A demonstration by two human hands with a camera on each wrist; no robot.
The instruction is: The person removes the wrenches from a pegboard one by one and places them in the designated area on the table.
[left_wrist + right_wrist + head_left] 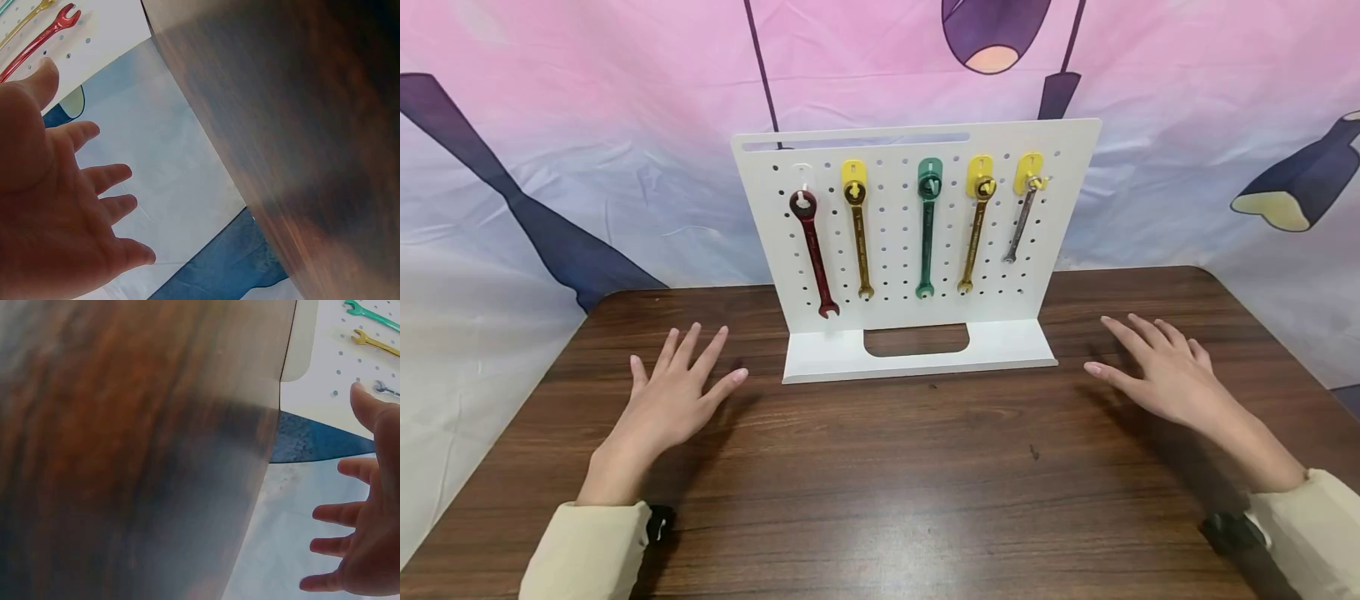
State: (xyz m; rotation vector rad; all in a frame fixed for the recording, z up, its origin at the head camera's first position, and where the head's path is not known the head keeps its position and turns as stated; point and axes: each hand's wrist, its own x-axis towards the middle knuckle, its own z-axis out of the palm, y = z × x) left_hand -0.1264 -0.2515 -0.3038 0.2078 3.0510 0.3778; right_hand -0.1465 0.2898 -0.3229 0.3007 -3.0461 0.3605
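Both hands hold nothing, fingers spread, on either side of a white pegboard stand point(895, 242). The left hand point(670, 400) is over the table left of the stand, nearest the red wrench point(816, 254). To the right, the right hand point(1172, 375) is nearest the small silver wrench point(1021, 223). Between those two hang a gold wrench point(861, 242), a green wrench point(928, 237) and another gold wrench point(975, 237). In the left wrist view the red wrench's open end point(65, 17) shows beyond the thumb. The right wrist view catches the green wrench point(372, 315) near its top edge.
Yellow hooks point(853, 173), a green hook point(929, 167) and a white hook point(802, 177) carry the wrenches. The stand's base plate point(823, 354) has a cut-out and rests on a dark wooden table point(880, 475). Behind hangs a pink and blue cloth point(625, 125) with lamp shapes.
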